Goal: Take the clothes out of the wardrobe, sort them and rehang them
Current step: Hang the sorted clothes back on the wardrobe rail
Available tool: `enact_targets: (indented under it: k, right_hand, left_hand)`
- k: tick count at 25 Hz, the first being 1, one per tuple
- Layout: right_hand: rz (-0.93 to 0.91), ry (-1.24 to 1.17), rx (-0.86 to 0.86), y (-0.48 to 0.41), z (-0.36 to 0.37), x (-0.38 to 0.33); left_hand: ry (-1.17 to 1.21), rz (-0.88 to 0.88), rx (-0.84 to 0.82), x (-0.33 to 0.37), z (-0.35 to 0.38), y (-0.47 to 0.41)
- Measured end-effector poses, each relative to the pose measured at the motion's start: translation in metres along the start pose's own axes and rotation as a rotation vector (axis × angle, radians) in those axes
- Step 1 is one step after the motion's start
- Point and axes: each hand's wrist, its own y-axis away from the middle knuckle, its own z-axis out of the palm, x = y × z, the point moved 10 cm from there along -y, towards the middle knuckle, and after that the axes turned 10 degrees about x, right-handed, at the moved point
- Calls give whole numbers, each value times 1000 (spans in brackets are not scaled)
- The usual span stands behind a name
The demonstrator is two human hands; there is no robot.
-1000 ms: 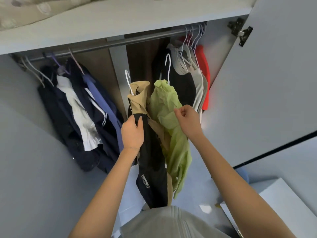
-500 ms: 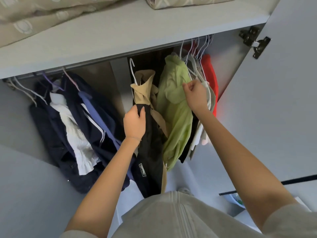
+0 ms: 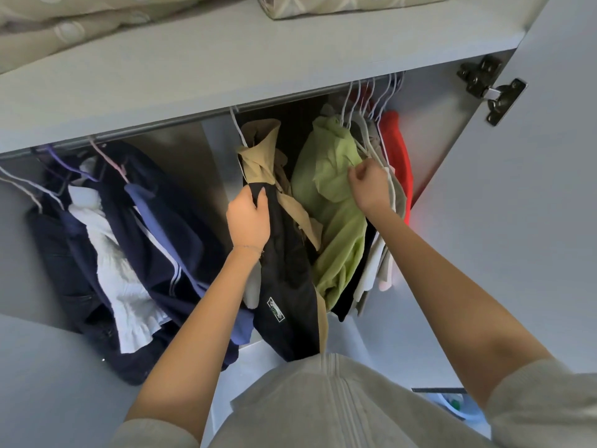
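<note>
My left hand (image 3: 248, 218) grips a black garment (image 3: 287, 292) that hangs with a tan garment (image 3: 261, 156) on a white hanger (image 3: 237, 127) near the rail. My right hand (image 3: 368, 185) pinches the shoulder of a light green garment (image 3: 326, 189), which sits among the white hangers (image 3: 371, 98) at the right end of the rail (image 3: 155, 129). Beside it hang pale garments and a red garment (image 3: 395, 150). Navy, white and blue clothes (image 3: 129, 240) hang at the left of the wardrobe.
A grey shelf (image 3: 226, 69) above the rail carries folded beige bedding (image 3: 64, 30). The open wardrobe door (image 3: 523, 221) with its metal hinge (image 3: 491, 88) stands at the right. A grey panel (image 3: 48, 376) closes the lower left.
Both hands have raised their garments toward the rail. The green garment has gone up and right into the group of hangers, and the tan garment's hanger hook has reached rail height.
</note>
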Motion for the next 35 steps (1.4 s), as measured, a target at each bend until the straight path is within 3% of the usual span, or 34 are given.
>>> enact_targets:
  k: [9, 17, 35]
  right_hand:
    - [-17, 93, 39, -5, -13, 20]
    - [-195, -52, 92, -1, -43, 2]
    - [-245, -11, -63, -23, -46, 37]
  left_hand:
    - [4, 14, 3, 12, 29, -21]
    - [-23, 61, -54, 32, 70, -42]
    - [-91, 86, -178, 60, 182, -16]
